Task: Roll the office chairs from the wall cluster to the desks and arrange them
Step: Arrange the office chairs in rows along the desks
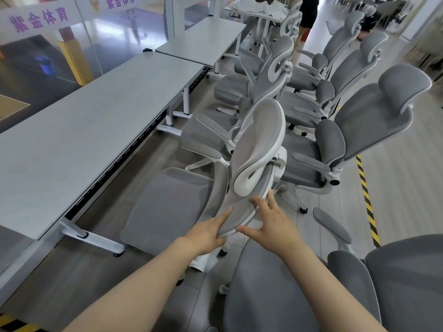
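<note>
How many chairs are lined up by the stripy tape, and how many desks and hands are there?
Chairs by the stripy tape: 4 (farther ones are too blurred to count)
Desks: 3
Hands: 2, left hand and right hand, both on the nearest desk chair
Total: 9

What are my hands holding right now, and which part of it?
Both hands hold the nearest chair by the top edge of its backrest: the left hand grips the rim, and the right hand rests on it with fingers spread.
</note>
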### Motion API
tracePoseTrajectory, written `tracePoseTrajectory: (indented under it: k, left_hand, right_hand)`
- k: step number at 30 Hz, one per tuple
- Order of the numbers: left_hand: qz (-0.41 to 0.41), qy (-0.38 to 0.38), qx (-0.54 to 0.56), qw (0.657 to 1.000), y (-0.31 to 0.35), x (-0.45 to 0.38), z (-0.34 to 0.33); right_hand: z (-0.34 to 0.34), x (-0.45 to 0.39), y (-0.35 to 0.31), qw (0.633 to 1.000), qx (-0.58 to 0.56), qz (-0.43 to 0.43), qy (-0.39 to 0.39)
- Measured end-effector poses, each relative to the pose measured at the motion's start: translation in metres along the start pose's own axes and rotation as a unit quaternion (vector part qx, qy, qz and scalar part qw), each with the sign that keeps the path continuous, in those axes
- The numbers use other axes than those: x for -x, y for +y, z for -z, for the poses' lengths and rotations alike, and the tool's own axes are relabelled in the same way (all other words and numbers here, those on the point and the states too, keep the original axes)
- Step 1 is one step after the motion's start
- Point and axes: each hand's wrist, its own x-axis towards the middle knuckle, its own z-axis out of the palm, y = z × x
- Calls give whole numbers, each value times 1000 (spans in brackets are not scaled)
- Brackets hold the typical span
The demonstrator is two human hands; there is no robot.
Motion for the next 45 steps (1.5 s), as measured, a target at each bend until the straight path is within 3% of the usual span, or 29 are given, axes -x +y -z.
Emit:
tracePoseTrajectory:
  k: [19, 24, 29, 35, 45]
  left_hand:
    - [11, 17, 11, 1000, 5, 8, -1]
    - [15, 25, 17, 999, 9, 25, -3]
    - [17, 53, -14, 998, 9, 68, -14]
    - [-59, 129, -44, 989, 23, 119, -34]
    - [-165, 58, -40, 984, 93, 143, -92]
  right_hand:
    - [2, 1, -1, 999, -23, -15, -20]
    - [-7, 17, -2, 992, -128, -13, -13]
    - [-20, 65, -14, 991, -133, -27, -11]
    - [-37, 151, -5, 987, -134, -83, -19]
    - [-26, 274, 41, 974, -88, -207, 22]
